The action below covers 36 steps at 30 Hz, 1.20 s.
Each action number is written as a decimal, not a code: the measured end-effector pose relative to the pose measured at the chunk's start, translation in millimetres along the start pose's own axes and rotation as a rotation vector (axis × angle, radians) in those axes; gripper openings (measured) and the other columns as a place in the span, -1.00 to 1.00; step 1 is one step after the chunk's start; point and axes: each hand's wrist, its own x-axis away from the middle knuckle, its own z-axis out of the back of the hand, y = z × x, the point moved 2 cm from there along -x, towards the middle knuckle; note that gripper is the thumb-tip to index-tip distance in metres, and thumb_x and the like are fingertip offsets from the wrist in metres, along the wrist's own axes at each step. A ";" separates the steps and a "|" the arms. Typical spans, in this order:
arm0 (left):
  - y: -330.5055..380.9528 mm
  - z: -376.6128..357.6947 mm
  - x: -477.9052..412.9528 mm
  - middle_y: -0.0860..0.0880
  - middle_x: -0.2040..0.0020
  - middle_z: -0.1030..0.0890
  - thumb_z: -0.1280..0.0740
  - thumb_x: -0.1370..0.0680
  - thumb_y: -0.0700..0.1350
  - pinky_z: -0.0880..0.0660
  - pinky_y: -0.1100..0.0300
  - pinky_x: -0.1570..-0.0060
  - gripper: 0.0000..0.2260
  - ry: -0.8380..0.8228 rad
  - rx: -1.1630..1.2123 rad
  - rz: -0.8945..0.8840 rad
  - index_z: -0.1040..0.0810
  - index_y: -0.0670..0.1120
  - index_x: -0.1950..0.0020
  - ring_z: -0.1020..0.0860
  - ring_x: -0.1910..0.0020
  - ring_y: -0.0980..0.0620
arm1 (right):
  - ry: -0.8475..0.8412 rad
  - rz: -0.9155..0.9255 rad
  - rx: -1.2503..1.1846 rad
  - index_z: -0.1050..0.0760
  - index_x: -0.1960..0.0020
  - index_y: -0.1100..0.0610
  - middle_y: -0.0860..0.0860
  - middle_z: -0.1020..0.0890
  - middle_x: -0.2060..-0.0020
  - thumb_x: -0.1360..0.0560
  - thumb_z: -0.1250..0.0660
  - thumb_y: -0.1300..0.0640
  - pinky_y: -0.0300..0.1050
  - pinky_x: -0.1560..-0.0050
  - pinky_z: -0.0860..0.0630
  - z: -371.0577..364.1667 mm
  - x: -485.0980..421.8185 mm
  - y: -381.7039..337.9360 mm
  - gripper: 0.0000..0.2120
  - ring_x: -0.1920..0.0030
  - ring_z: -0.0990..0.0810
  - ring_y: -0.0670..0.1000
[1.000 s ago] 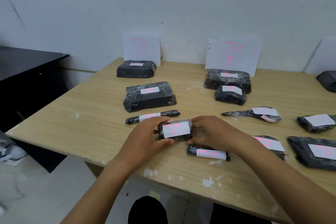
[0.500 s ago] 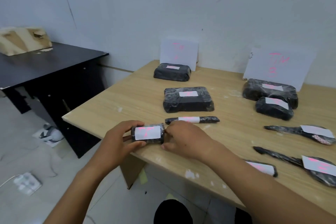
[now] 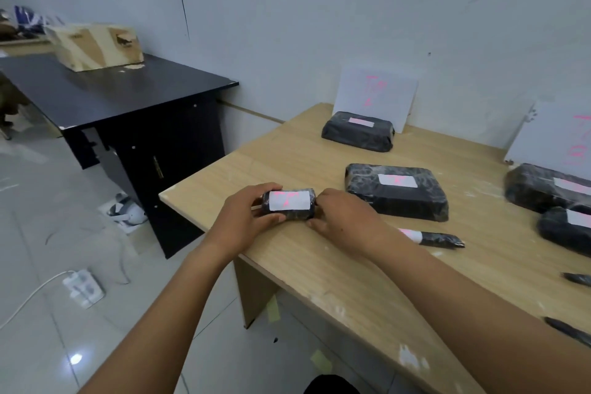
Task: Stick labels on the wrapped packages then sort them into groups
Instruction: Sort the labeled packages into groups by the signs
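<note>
Left hand [image 3: 243, 217] and right hand [image 3: 343, 217] each grasp one end of the small wrapped package [image 3: 297, 215], which lies near the large flat package [image 3: 396, 198], to its left and toward the viewer. Long axis runs left to right; white label [image 3: 289, 200] faces up. The package is probably light, slightly yielding and film-slick, so it is best held by its ends.

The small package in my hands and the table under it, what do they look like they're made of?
Small package: black plastic film, probably a wrap or bag, glossy and wrinkled with light glints; contents hidden. Its label: matte white paper with pink marks. Table: pale wood-grain board, likely laminate, scuffed with white smears.
</note>
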 end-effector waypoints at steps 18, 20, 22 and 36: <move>-31.4 -33.3 -151.2 0.10 -0.19 -0.55 -0.48 -0.43 -0.18 -0.43 0.33 -0.16 -0.58 -0.030 0.019 -0.033 -0.51 0.03 -0.25 -0.53 -0.13 0.13 | -0.207 -0.122 0.113 -0.46 -0.16 0.12 0.05 -0.55 0.03 -0.47 -0.29 -0.22 -0.12 0.13 -0.40 14.2 -143.3 85.2 -0.55 0.11 -0.48 0.04; -32.8 -41.0 -165.7 0.11 -0.19 -0.55 -0.47 -0.44 -0.18 -0.44 0.29 -0.20 -0.57 -0.039 0.043 -0.040 -0.51 0.03 -0.28 -0.53 -0.16 0.13 | -0.225 -0.149 0.062 -0.46 -0.18 0.14 0.05 -0.55 0.01 -0.48 -0.29 -0.21 -0.13 0.11 -0.40 15.4 -151.4 96.2 -0.53 0.11 -0.47 0.04; -31.7 -48.8 -177.3 0.12 -0.20 -0.54 -0.46 -0.45 -0.19 -0.42 0.36 -0.19 -0.56 -0.062 0.077 -0.036 -0.49 0.03 -0.30 -0.53 -0.18 0.15 | -0.243 -0.175 0.025 -0.45 -0.17 0.16 0.03 -0.50 0.06 -0.49 -0.30 -0.19 -0.14 0.10 -0.40 17.3 -152.9 104.7 -0.54 0.10 -0.47 0.04; -10.1 -116.2 -219.8 -0.01 -0.40 -0.41 -0.44 -0.45 -0.26 -0.38 0.44 -0.21 -0.32 -0.192 0.254 -0.011 -0.22 -0.04 -0.50 -0.40 -0.35 0.15 | 0.083 -0.348 -0.252 -0.53 -0.06 0.18 0.08 -0.61 0.03 -0.45 -0.41 -0.02 -0.14 0.24 -0.39 29.5 -129.7 164.7 -0.69 0.06 -0.55 0.06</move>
